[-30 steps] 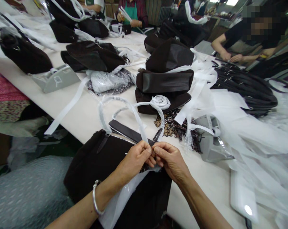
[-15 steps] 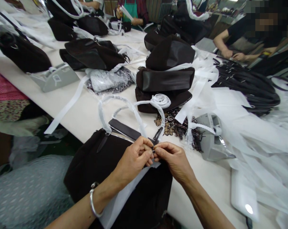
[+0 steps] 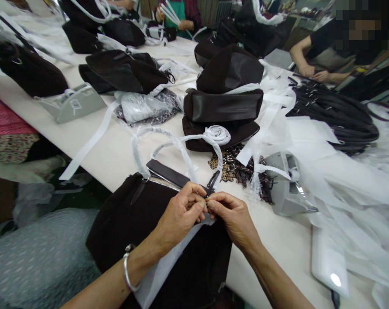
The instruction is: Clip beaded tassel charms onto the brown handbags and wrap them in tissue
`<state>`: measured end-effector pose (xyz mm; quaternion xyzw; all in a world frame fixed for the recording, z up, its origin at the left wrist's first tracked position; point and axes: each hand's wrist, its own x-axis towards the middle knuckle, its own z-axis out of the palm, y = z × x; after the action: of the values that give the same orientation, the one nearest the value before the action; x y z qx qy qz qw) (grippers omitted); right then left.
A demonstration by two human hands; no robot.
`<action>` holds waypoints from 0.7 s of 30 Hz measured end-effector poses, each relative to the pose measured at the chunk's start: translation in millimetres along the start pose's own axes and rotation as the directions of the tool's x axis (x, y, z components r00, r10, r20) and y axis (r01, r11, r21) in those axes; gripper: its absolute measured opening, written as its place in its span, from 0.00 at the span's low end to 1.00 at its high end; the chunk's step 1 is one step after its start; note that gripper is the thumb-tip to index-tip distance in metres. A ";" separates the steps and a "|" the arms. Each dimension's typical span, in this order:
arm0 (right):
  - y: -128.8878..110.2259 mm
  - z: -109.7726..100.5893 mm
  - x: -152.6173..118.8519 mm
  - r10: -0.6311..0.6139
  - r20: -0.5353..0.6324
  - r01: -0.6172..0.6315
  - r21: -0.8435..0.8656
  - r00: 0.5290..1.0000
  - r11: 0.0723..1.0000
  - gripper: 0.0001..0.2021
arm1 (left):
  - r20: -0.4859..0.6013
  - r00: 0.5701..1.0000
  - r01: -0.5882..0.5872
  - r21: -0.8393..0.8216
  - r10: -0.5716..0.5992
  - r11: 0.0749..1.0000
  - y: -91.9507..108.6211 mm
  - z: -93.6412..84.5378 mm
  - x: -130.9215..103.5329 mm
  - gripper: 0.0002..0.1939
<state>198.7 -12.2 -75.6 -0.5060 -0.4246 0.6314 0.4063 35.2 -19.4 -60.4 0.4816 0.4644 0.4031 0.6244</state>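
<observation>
At the frame's lower centre, our left hand [image 3: 180, 211] and right hand [image 3: 235, 218] pinch a small dark piece [image 3: 207, 197] over the zippered handbag [image 3: 126, 221], which looks soft and light, best lifted by its wrapped handles [image 3: 136, 150].

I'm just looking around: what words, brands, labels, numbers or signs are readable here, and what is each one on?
None can be read anywhere in this picture.
Grey dispenser on the left: a small pale mark on its side, too small and blurred to make out.
Dark bag in front: no lettering on the parts that show.
</observation>
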 end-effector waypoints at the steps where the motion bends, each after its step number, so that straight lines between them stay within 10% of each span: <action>1: 0.1 0.9 -0.8 -0.013 -0.007 0.013 -0.016 1.000 1.000 0.10 | -0.003 1.000 -0.004 0.004 0.004 1.000 0.0 0.2 -0.5 0.06; 17: 7.8 6.8 -1.4 -0.085 -0.022 0.084 -0.053 0.996 0.995 0.07 | 0.005 0.998 -0.063 0.212 0.064 0.975 3.3 -4.3 -5.6 0.08; 21: -1.0 -13.9 3.3 -0.077 -0.171 0.071 -0.036 0.982 0.997 0.12 | -0.145 0.977 -0.076 0.443 0.155 0.893 8.3 -22.3 -9.5 0.16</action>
<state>211.9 -7.1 -77.4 -0.5484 -0.4157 0.5634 0.4571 10.8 -21.6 -52.8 0.5978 0.5668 0.3667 0.4323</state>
